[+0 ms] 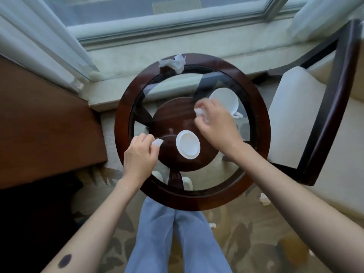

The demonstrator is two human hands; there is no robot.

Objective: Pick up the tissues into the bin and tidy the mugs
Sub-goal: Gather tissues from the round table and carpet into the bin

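A round table (122, 107) with a dark wooden rim and a glass top stands below a window (157, 14), and everything here is placed from it. Right of the table is a cream-cushioned chair (295, 115); left of it, a brown wooden surface (43, 123). Under it lies a patterned carpet (256, 243), and the person's blue trouser legs (177, 243) reach the table's near edge.

The right hand (218, 123) is over the table's centre-right, its grip closed on a crumpled tissue (200, 112). The left hand (140, 154) is at the table's near-left side, its grip pinched on a small tissue wad (157, 142).

A white mug (226, 102) lies tipped on the table's right part, just beyond the right hand, its handle toward the chair. A second mug (188, 147) sits on the glass near the centre, between the two hands; I cannot tell whether it is upright or upturned.

A loose tissue (173, 63) rests on the table's far rim. Two small tissue scraps lie on the carpet off the near-right edge: one (264, 199) just beside the table, a smaller one (212, 225) nearer the legs.
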